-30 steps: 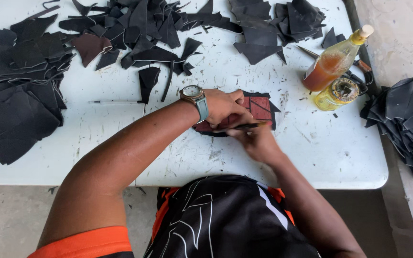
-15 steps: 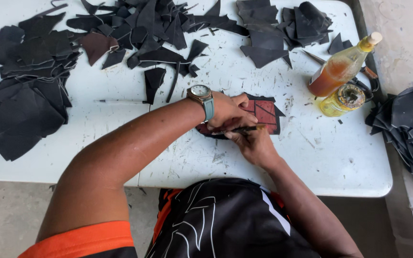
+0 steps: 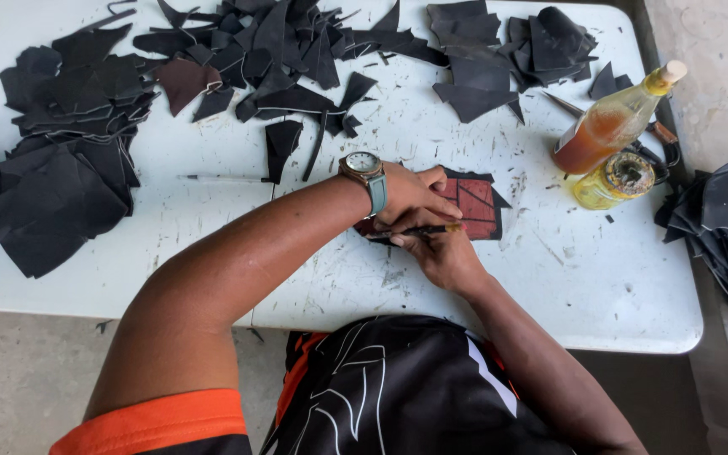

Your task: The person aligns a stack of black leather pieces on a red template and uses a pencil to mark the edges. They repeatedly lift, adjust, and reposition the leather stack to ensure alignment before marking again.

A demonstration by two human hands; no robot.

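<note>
1. Gripping a thin dark tool (image 3: 419,229), the right hand (image 3: 440,253) is closed around it, its tip lying across the near edge of the red-brown piece (image 3: 475,205).
2. Pressing flat, the left hand (image 3: 414,192) lies open on that piece, fingers spread over its left part; a watch (image 3: 366,168) sits on the wrist.
3. Compared with the earlier frames, both hands keep the same hold on the same spot; only the view has shifted a little, so the table (image 3: 600,286) sits slightly differently.
4. The piece lies on the table near its front edge, right of centre.
5. Just right stand an amber bottle (image 3: 612,122) lying tilted and a small yellow jar (image 3: 617,179).
6. Black scraps (image 3: 297,50) cover the far side, a stack (image 3: 52,168) lies at left, another pile (image 3: 726,227) off the right edge.
7. A pen (image 3: 221,179) lies left of the forearm, which hides the table beneath it.
</note>
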